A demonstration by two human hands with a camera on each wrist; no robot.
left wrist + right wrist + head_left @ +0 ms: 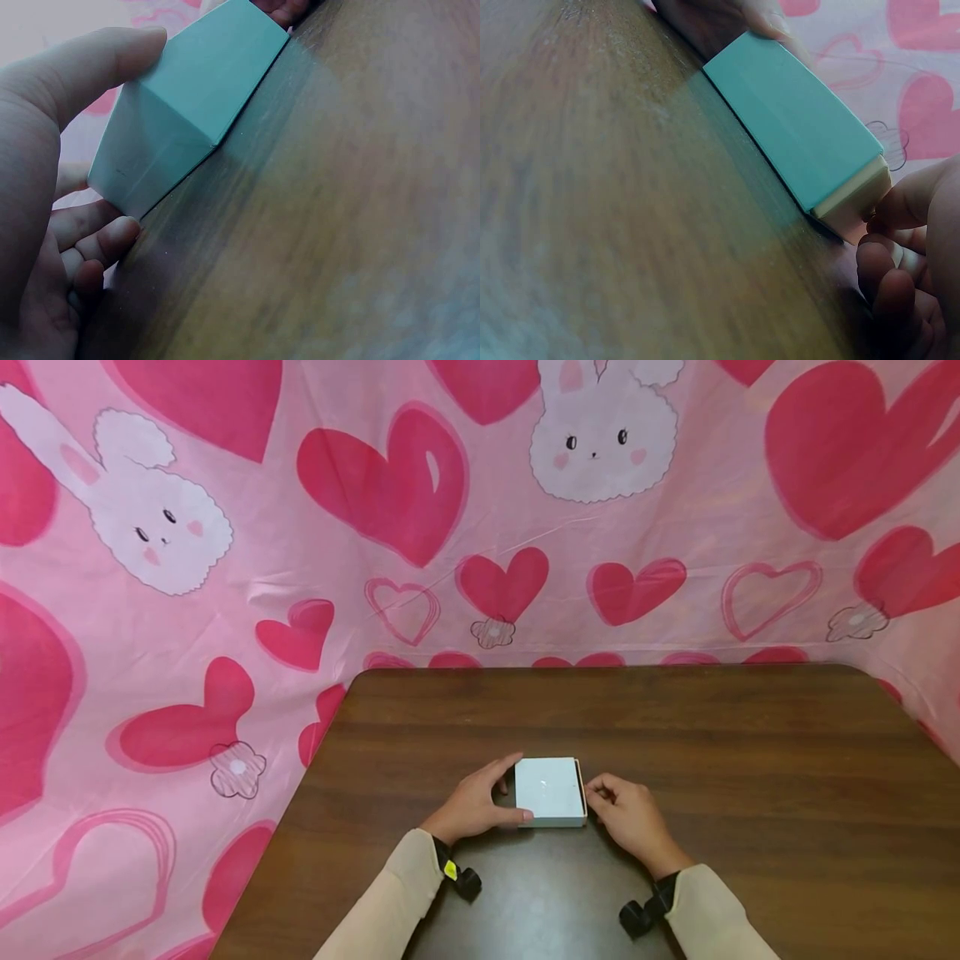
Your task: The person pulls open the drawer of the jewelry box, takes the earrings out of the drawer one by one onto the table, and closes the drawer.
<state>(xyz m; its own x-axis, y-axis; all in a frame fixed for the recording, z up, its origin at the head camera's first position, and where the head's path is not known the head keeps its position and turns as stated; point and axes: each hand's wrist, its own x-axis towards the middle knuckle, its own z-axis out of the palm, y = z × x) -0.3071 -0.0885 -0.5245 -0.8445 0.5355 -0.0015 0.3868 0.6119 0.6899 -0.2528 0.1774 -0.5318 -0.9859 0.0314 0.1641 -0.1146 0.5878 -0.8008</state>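
Note:
A flat square box (550, 790) with a white top and pale teal sides lies on the table. My left hand (480, 802) grips its left part, the thumb on the front side and the other fingers round the left and far sides. At the box's right end, a cream inner drawer (855, 196) sticks out slightly from the teal sleeve (791, 120). My right hand (628, 818) is at that end, thumb and curled forefinger pinching at the middle of the drawer's end face. What lies between those fingertips is mostly hidden.
The box stands on a dark brown wooden table (750, 777) with rounded far corners. Behind it and on the left hangs a pink cloth (495, 518) with hearts and rabbits. Each wrist wears a black camera mount, such as the right one (648, 910).

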